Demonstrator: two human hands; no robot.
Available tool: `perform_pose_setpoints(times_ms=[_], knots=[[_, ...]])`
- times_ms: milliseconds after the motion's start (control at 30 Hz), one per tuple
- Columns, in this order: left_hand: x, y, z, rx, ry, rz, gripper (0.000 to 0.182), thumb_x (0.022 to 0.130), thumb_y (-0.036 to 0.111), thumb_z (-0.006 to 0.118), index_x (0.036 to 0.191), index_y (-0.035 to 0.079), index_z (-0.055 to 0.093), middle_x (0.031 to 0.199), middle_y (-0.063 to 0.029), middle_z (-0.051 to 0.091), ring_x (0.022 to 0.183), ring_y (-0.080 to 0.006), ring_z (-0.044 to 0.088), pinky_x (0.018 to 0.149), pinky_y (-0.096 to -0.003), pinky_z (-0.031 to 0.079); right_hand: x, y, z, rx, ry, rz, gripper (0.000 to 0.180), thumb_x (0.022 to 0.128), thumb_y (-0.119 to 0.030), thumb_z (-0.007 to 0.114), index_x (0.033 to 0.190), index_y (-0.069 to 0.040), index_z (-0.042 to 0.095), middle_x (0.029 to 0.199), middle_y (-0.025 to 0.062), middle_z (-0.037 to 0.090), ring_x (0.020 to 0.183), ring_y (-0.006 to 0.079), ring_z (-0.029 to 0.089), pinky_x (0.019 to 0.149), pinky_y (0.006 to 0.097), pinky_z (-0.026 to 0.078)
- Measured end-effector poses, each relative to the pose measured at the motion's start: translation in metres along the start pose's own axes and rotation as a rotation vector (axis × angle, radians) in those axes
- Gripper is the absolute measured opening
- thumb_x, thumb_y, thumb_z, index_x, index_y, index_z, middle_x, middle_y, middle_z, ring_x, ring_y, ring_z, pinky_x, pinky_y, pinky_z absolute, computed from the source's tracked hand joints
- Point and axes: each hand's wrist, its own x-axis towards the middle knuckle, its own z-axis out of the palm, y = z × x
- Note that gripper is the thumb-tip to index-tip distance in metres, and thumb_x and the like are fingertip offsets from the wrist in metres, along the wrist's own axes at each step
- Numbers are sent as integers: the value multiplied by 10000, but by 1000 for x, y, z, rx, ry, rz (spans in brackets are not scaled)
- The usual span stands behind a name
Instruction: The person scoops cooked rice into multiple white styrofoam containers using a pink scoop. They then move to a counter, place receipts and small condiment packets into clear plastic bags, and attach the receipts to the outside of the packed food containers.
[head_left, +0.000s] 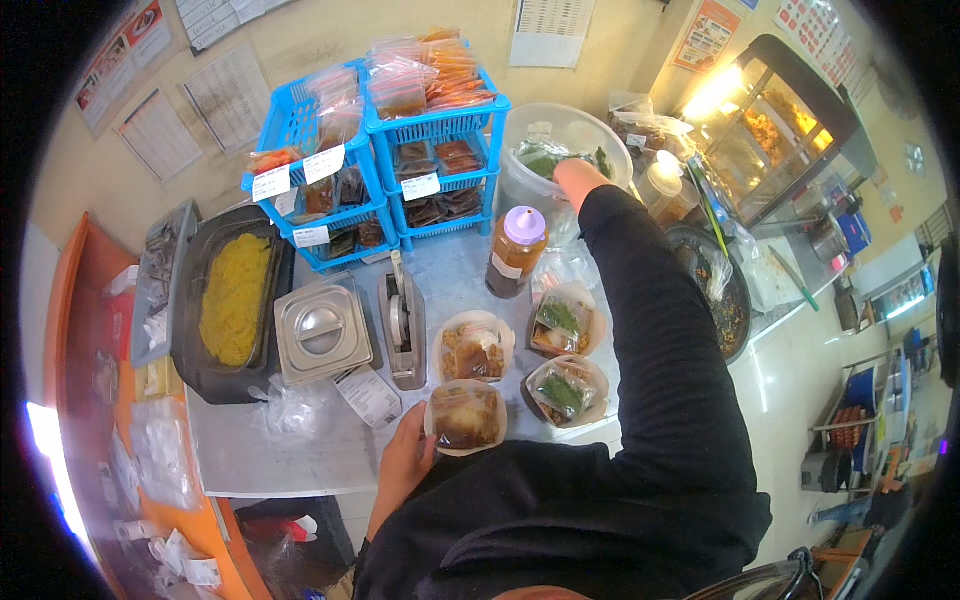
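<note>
My left hand (407, 448) is at the left side of a paper food box (469, 417) near the table's front edge, its fingers against the wall. A brown sauce packet lies on top of the food there. Just behind stands another paper box (474, 348), also with a brown sauce packet. Two more boxes, the nearer box (566, 391) and the farther box (568, 321), stand to the right with clear packets of green leaves on top. My right hand (579, 178) reaches into a translucent plastic tub (517, 180) of green-leaf packets (541, 159); its fingertips are hidden.
A squeeze bottle (514, 259) with a purple cap stands before the tub. Blue plastic racks (439, 180) hold sauce packets. Leftward are a tape dispenser (405, 330), a lidded steel pan (324, 330) and a black tray of yellow food (236, 300). A lit food warmer (772, 127) stands at right.
</note>
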Motion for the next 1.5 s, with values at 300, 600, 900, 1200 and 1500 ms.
perform_pose_setpoints(times_ms=[300, 600, 900, 1200, 1500], knots=[[-1, -2, -3, 12, -13, 25, 612, 837, -2, 643, 1402, 81, 423, 1289, -183, 561, 921, -324, 651, 778, -368, 537, 21, 5, -67, -12, -114, 197, 364, 799, -199, 693, 1142, -75, 681, 1068, 149, 699, 962, 318, 674, 804, 430, 533], [-4, -14, -8, -32, -36, 6, 608, 844, -2, 625, 1410, 84, 421, 1262, -189, 582, 941, -322, 652, 797, -366, 532, -102, -72, -121, 1125, -93, -112, 422, 874, -223, 688, 1242, -51, 577, 1164, 119, 638, 998, 191, 634, 814, 350, 523], [-3, -10, -24, 39, -143, -124, 544, 896, 83, 581, 1416, 113, 424, 1172, -207, 622, 961, -358, 652, 791, -426, 519, -80, -59, -88, 676, 456, 255, 226, 901, -261, 628, 1026, -81, 680, 862, 76, 709, 839, 202, 673, 769, 367, 513], [-19, -12, -27, 102, -92, -172, 451, 926, 104, 523, 1375, 131, 486, 1077, -241, 641, 937, -413, 634, 777, -458, 510, 2, -11, -74, 650, -703, 318, 871, 865, -777, 213, 1280, -124, 614, 1429, 140, 464, 1304, 328, 443, 1091, 444, 319], [-23, -13, -36, 92, -120, -211, 443, 920, 102, 531, 1362, 125, 506, 1091, -250, 634, 942, -418, 630, 771, -459, 511, -27, -2, -92, 389, -643, 49, 752, 794, -728, 505, 1215, -124, 660, 1330, 130, 566, 1222, 261, 524, 1030, 429, 384]])
